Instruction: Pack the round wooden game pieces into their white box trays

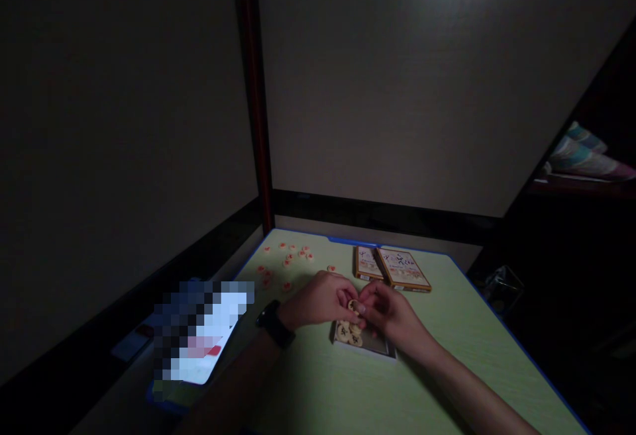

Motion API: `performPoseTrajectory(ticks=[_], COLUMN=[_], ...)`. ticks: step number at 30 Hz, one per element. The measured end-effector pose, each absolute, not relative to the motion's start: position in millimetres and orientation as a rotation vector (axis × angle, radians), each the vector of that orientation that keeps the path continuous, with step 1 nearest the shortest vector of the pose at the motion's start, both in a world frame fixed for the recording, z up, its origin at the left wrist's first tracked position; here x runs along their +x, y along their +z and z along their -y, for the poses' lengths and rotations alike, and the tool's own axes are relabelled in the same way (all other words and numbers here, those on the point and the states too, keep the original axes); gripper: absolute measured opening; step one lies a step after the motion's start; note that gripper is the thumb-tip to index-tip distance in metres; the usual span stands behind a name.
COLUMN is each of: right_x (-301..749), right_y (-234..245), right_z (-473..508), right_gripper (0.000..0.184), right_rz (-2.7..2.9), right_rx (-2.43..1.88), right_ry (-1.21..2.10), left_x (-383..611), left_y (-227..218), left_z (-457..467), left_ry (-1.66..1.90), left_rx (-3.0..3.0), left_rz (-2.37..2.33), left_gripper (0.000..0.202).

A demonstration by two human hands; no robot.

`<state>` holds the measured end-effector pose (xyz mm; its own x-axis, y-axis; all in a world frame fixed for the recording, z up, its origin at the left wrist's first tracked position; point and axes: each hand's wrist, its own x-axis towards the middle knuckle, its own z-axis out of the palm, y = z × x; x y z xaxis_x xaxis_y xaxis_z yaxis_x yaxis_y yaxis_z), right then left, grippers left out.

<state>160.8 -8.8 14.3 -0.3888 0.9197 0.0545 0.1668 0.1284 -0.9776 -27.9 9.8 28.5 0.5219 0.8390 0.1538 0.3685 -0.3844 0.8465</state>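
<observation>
My left hand (325, 299), with a black watch (275, 324) on its wrist, is curled over a small open box (380, 347). Facing it, my right hand (395, 316) is closed too, fingertips meeting those of the left. Pinched between the two hands is a round, pale Chinese chess piece (352, 305) with a dark character. In the box beneath lie several more dark-marked chess pieces (354, 339), partly hidden by my fingers. Red-marked chess pieces (290, 256) are scattered face up on the table beyond my left hand.
Two printed flat boxes (405, 269) overlap at the table's far side. A lit phone or tablet screen (213, 336), partly pixelated, is at the left edge. The green table (447, 382) has a blue rim and stands against a wall corner. Dark surroundings lie to the right.
</observation>
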Motion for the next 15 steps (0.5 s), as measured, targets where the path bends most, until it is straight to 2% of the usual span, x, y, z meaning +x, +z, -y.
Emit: performPoseTrajectory(ticks=[5,9,15], right_x=[170,179,171], right_y=[22,23,14], right_z=[7,9,13], right_gripper=[0.041,0.026,0.014], right_rz=[1.692,1.767,1.845], right_rx=[-1.125,-1.212,-1.293], right_ry=[1.478,1.638,1.594], left_x=[-32,-43,-42], left_y=[33,36,27], left_z=[-9,-11,-9], left_ry=[0.669,0.477,0.212], left_rx=[2.007,2.147,1.918], left_rz=[-0.970,-1.151,-1.086], left_gripper=[0.032,0.027,0.012])
